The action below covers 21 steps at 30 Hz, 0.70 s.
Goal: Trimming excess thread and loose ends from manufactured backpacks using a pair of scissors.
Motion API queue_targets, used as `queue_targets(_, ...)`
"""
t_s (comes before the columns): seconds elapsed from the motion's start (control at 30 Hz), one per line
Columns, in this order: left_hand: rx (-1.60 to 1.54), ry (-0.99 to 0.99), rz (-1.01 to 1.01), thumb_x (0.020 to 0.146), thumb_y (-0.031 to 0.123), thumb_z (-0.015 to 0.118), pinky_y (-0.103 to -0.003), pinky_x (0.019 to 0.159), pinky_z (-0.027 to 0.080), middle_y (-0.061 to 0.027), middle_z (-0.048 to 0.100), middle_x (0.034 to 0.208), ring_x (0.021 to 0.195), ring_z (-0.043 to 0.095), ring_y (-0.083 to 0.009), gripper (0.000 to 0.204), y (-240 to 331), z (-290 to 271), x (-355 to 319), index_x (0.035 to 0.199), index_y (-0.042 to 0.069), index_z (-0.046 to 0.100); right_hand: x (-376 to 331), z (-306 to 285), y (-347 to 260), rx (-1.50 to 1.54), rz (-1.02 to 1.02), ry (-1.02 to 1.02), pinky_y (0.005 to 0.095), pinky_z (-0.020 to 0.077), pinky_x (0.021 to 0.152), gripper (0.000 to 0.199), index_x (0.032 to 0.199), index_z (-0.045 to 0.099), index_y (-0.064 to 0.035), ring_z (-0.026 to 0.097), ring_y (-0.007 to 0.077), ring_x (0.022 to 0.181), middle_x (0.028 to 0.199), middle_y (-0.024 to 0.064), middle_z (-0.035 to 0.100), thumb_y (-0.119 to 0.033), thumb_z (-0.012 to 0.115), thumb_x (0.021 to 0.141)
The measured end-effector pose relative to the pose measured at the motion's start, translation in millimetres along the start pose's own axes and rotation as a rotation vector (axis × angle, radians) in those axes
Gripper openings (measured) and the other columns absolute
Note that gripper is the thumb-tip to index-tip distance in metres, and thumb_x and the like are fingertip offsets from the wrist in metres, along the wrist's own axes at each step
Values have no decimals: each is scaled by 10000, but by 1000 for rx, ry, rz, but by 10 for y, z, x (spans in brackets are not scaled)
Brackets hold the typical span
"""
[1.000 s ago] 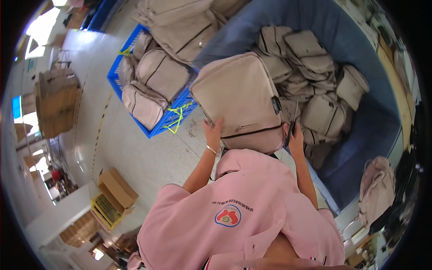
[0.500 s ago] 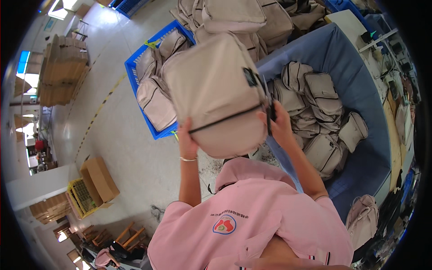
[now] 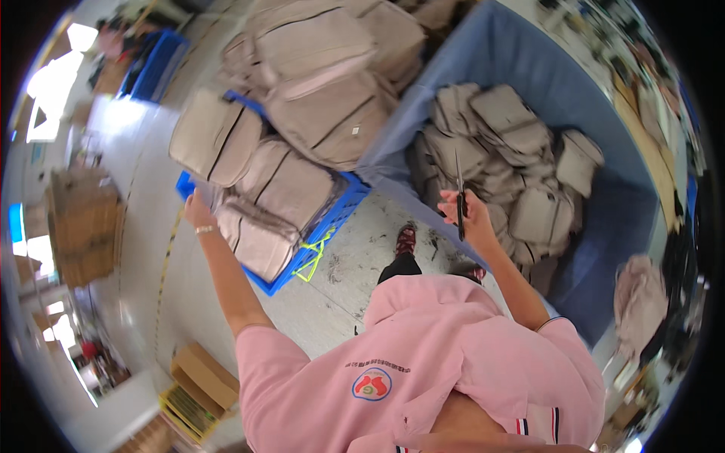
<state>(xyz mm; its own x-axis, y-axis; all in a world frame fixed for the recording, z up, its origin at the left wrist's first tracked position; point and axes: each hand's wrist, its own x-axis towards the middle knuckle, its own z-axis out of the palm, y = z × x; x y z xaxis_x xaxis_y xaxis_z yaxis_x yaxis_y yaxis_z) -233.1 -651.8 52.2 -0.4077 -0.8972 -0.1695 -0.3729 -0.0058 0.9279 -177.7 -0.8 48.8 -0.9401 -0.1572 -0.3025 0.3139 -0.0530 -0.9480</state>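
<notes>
A beige backpack (image 3: pixel 215 138) with a dark zip line is at the left end of the blue crate (image 3: pixel 278 287), overlapping its edge. My left hand (image 3: pixel 198 210) is closed at its lower edge, the fingertips partly hidden. More beige backpacks (image 3: pixel 285 183) lie in the crate. Over the near edge of the large blue-grey fabric bin (image 3: pixel 615 249), my right hand (image 3: pixel 472 219) is wrapped round a pair of scissors (image 3: pixel 460 200) with black handles, blades pointing away from me. Smaller beige bags (image 3: pixel 513 124) fill the bin's middle.
Beyond the crate, a tall heap of beige backpacks (image 3: pixel 317 45) leans against the bin. Yellow-green straps (image 3: pixel 311 260) hang from the crate's near side. Stacked cardboard (image 3: pixel 84 226) stands at far left, an open carton (image 3: pixel 204 377) at lower left. A cluttered worktable (image 3: pixel 630 98) runs along the right.
The backpack has moved from in front of me leftward to the crate. My right hand has let go of it and now holds only the scissors. The view has shifted.
</notes>
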Motion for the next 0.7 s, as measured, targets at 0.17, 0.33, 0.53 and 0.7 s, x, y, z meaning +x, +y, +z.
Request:
queue_targets(0.17,-276,-606,199,943,124,652,-277,866,508,-66,674,1032,945,636,-151,251,232,1491,-1927,1155,-10,646,-851,-877,542,1,224,558,289,550,663,238,998,585,1,675,139,825,923,84,693,-209,684,940)
queue_targets(0.33,-556,-1105,661,939,59,617,-344,806,530,-106,675,1038,903,623,-180,104,1450,1868,-4640,1015,-1,656,-1579,-1671,874,-24,301,987,266,545,556,302,918,601,4,679,145,714,803,78,671,-256,754,889)
queue_targets(0.53,-1160,-1947,347,845,-6,705,-285,839,584,-72,663,1047,969,649,-135,158,2109,1780,-6236,996,35,681,-2408,-2432,1190,-155,419,1187,281,546,614,288,930,613,-2,684,149,713,837,78,695,-243,762,885)
queue_targets(0.7,-994,-1503,24,657,-56,836,-256,587,625,90,605,766,684,583,-86,290,1977,1818,-7622,670,100,592,-2972,-3081,1611,-800,557,1210,428,504,695,280,1014,588,-61,678,342,807,846,125,686,-225,737,843)
